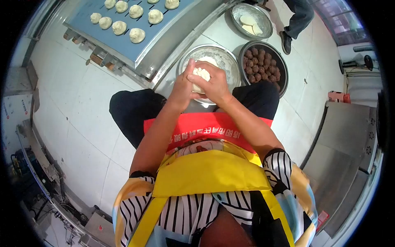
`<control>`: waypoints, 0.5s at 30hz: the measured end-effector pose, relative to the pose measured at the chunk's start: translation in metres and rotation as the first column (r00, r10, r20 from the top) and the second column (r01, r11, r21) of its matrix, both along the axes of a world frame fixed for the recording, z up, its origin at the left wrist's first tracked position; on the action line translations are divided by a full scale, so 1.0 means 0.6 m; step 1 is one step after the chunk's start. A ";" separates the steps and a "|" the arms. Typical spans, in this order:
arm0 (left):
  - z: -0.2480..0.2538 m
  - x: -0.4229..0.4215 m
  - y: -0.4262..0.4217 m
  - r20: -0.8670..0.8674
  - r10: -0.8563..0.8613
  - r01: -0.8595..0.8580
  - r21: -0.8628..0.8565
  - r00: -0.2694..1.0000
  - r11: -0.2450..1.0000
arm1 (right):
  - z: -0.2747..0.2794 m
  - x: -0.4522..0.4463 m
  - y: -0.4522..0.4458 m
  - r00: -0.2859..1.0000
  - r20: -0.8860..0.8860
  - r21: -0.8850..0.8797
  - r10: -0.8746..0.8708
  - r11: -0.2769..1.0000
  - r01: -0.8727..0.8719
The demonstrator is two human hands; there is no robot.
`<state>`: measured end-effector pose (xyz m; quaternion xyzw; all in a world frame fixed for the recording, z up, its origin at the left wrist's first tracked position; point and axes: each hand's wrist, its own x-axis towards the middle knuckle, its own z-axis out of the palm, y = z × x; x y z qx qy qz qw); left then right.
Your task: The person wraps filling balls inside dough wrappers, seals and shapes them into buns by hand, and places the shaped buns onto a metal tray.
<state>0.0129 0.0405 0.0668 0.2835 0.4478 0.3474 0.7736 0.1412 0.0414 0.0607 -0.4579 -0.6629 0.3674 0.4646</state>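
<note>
A pale, pleated dough bun point(201, 74) is held between both hands over a floured metal bowl point(231, 61). My left hand point(182, 84) wraps round its left side, and my right hand point(216, 82) closes over its right side and top. Inside the bowl, white dough shows behind my fingers. Right of the bowl, a dark basin point(284, 72) holds several brown filling balls point(259, 66). Farther back, another metal bowl point(267, 24) contains flat dough pieces point(249, 24). Several shaped buns point(137, 35) stand in rows on a blue surface point(88, 31) at the upper left.
The blue surface's metal frame point(158, 45) runs close to the left of the bowls. Another person's leg and shoe point(286, 42) are at the upper right, near the dark basin. A steel unit point(339, 144) stands on the right, and machine parts point(45, 173) on the left.
</note>
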 end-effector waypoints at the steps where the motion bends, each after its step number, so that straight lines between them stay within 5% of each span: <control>1: 0.008 0.008 -0.005 0.045 0.076 -0.076 0.000 0.996 0.997 | -0.002 0.000 0.006 0.999 0.026 0.029 0.018 0.999 -0.019; 5: 0.004 -0.002 -0.001 0.088 0.016 -0.020 0.040 0.996 0.999 | 0.018 0.001 0.014 0.995 0.005 0.218 0.096 0.971 -0.095; 7: 0.009 -0.014 0.009 0.086 -0.150 0.149 0.018 0.985 0.989 | 0.019 0.013 0.005 0.995 0.035 -0.136 0.095 0.987 -0.090; 8: 0.004 -0.006 0.007 0.128 -0.053 0.052 0.017 0.990 0.999 | 0.022 0.017 0.007 0.993 0.051 -0.302 0.102 0.950 -0.082; 11: 0.008 0.022 -0.007 0.187 0.183 -0.181 -0.027 0.965 0.983 | 0.006 0.006 0.013 0.989 0.144 -0.118 0.036 0.993 -0.019; 14: -0.003 0.001 0.002 0.142 0.049 -0.057 0.058 0.989 0.997 | 0.024 0.006 0.010 0.985 -0.076 -0.022 0.157 0.987 -0.159; 15: -0.022 -0.020 0.013 0.176 -0.127 0.113 0.084 0.976 0.990 | 0.034 0.012 0.007 0.980 -0.095 -0.163 0.177 0.968 -0.191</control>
